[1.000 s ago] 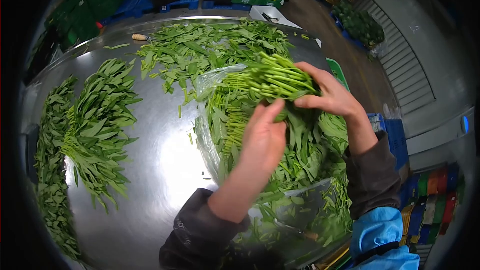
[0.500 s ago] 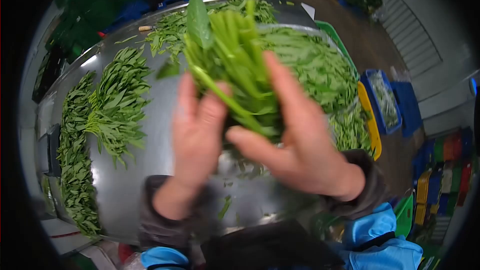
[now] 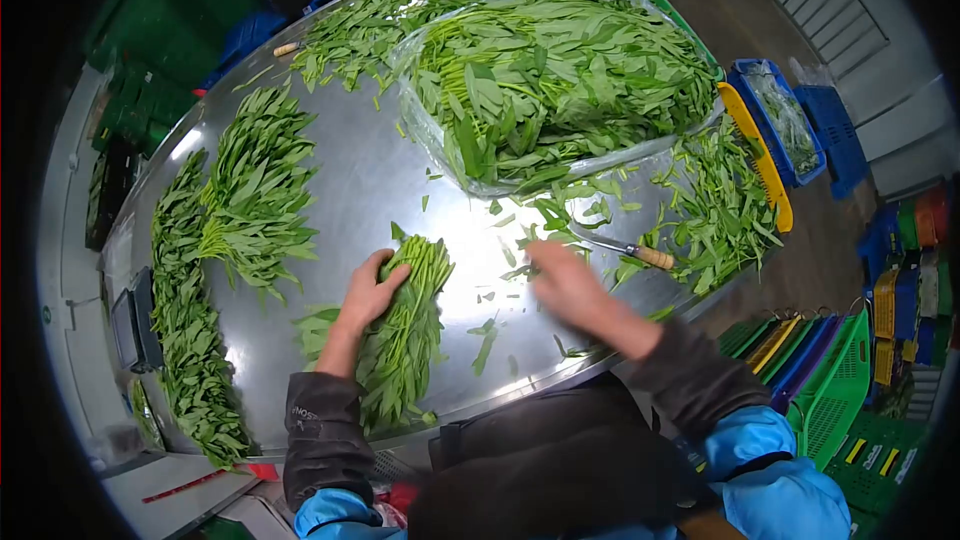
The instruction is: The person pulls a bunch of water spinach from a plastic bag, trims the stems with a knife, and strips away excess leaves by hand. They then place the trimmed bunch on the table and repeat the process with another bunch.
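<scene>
My left hand [image 3: 368,298] is closed around the stem end of a bunch of leafy greens [image 3: 412,325], which looks like water spinach. The bunch lies on the metal table, its cut stems pointing away from me and its leaves towards me. Over the table to the right is my right hand [image 3: 568,288], blurred, its fingers not clear. Just beyond it lies a knife with a wooden handle [image 3: 655,257] and a curved blade. Loose leaves and cut bits are scattered around that hand.
A clear plastic bag of greens [image 3: 570,80] fills the back right of the metal table [image 3: 340,190]. More bunches [image 3: 255,190] lie at the left, loose greens [image 3: 720,200] at the right. Another wooden handle [image 3: 287,48] shows at the back. Green crates [image 3: 835,390] stand right of me.
The bunch, held up between both hands before, is down on the table under my left hand. My right hand has come off it and moved to the right.
</scene>
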The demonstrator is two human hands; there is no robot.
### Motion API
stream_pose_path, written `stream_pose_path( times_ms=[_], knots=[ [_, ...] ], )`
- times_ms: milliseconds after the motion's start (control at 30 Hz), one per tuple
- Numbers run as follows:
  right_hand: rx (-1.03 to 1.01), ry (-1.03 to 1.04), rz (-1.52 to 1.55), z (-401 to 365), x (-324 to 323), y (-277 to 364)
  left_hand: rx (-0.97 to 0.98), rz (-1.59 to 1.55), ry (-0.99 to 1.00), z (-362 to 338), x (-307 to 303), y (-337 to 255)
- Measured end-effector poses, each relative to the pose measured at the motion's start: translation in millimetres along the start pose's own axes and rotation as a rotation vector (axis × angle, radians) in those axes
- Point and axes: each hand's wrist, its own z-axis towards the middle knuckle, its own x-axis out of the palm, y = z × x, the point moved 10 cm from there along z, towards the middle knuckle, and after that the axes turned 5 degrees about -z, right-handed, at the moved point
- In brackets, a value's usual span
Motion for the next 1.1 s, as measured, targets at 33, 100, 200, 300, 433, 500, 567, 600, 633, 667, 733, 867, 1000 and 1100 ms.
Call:
stream_pose_path(
  times_ms=[33, 100, 200, 300, 433, 500, 567, 600, 633, 667, 733, 867, 1000, 1100],
  knots=[
    [0.055, -0.097, -0.134, -6.7, -30.9, -23.9, 0.031, -0.047, -0.029, -3.9, -6.6, -5.3],
    [0.11, -0.167, -0.369, -24.4, -83.6, -47.2, 0.063, 0.083, -0.083, -13.2, -18.8, -22.1],
    [0.162, -0.135, -0.618, -50.9, -112.1, -87.2, 0.097, 0.329, -0.12, -32.2, -15.1, -51.4],
    [0.221, 0.038, -0.54, -58.6, -102.9, -118.6, 0.197, 0.58, -0.204, -50.0, 11.4, -80.9],
    [0.141, -0.004, -0.477, -49.1, -115.3, -89.4, 0.099, 0.604, -0.292, -47.3, 41.8, -47.8],
    [0.281, 0.042, -0.293, -46.8, -109.4, -86.1, 0.177, 0.57, -0.393, -43.6, 46.5, -40.0],
    [0.363, 0.082, 0.039, -42.1, -82.4, -81.5, 0.189, 0.546, -0.417, -30.2, 44.5, -22.5],
    [0.482, 0.081, 0.338, -40.6, -54.8, -81.0, 0.212, 0.529, -0.438, -25.2, 40.2, -20.7],
    [0.575, 0.154, 0.609, -35.0, -21.6, -66.2, 0.204, 0.495, -0.418, -22.8, 34.4, -24.0],
    [0.605, 0.252, 0.647, -24.9, 4.3, -46.0, 0.198, 0.498, -0.424, -23.9, 32.1, -24.3],
    [0.323, 0.345, 0.468, 0.5, 48.9, -15.7, 0.187, 0.49, -0.342, -22.0, 37.4, -24.2],
    [0.115, 0.346, 0.103, 39.0, 75.8, 32.0, 0.197, 0.524, -0.373, -25.1, 41.9, -27.4],
    [0.008, 0.352, -0.006, 60.6, 96.4, 46.4, 0.18, 0.538, -0.381, -23.3, 42.7, -24.7],
    [0.03, 0.474, -0.113, 69.8, 114.8, 50.3, 0.157, 0.507, -0.357, -21.8, 42.7, -24.0]
  ],
)
